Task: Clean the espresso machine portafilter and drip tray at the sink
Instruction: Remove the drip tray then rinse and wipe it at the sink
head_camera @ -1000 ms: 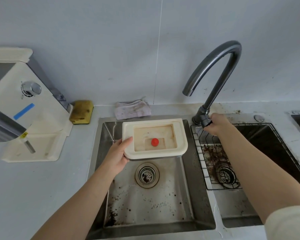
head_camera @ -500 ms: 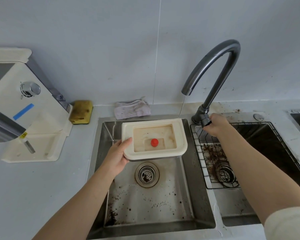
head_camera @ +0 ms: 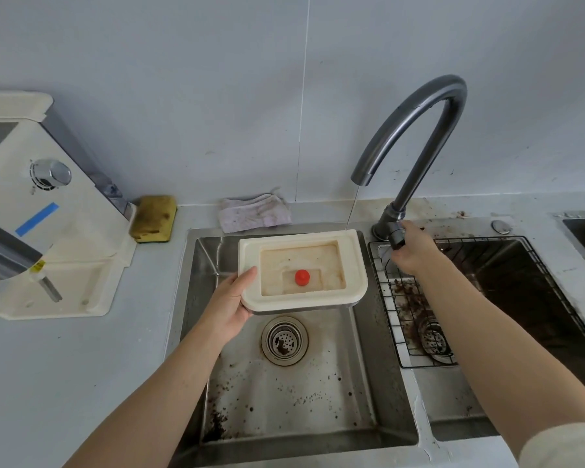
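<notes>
Left hand (head_camera: 228,307) grips drip tray (head_camera: 250,251) edge above sink (head_camera: 379,332) — right hand (head_camera: 411,249) clasps faucet handle (head_camera: 396,233).

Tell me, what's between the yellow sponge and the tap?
A crumpled cloth lies on the counter between the sponge and the faucet, seen in the head view.

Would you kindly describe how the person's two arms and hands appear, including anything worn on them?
Both forearms are bare. The left hand and right hand show no gloves, rings or watch. A cream sleeve, pushed up high, covers the right upper arm at the frame's corner; no left sleeve is visible.
</notes>
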### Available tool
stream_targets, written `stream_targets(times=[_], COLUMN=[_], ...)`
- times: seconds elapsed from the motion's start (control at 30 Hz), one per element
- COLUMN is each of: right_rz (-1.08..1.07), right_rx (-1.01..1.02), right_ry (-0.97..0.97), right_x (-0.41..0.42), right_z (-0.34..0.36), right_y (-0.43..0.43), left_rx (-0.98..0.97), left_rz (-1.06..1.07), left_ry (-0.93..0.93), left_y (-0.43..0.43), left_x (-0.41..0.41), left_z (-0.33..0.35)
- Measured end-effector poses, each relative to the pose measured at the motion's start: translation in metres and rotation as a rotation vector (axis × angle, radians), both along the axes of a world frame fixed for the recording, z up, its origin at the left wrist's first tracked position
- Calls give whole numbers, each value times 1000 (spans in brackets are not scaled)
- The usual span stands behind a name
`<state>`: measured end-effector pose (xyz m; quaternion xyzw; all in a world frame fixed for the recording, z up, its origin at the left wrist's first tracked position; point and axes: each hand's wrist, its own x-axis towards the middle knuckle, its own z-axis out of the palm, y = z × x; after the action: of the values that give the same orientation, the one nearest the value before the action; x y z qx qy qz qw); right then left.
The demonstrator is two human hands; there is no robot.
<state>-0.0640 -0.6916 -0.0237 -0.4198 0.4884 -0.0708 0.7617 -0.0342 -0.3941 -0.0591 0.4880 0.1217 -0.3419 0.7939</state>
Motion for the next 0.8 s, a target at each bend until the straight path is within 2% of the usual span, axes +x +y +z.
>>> stream_targets(times=[0.1, 0.23, 0.37, 0.8], right_rz=[180, 423, 460, 484], right_rx=[-12, 2, -116, -215], right_ry=[28, -64, -70, -52], right_x=[-8, -14, -14, -14], right_z=[-4, -1, -2, 0], right_y=[16, 41, 50, 55], left_rx=[0, -19, -31, -13], left_rz=[-3, -18, -13, -35], left_ry=[5, -2, -2, 9], left_y=[-3, -6, -5, -4], left_x=[1, 2, 3, 6], left_z=[-1, -3, -5, -6])
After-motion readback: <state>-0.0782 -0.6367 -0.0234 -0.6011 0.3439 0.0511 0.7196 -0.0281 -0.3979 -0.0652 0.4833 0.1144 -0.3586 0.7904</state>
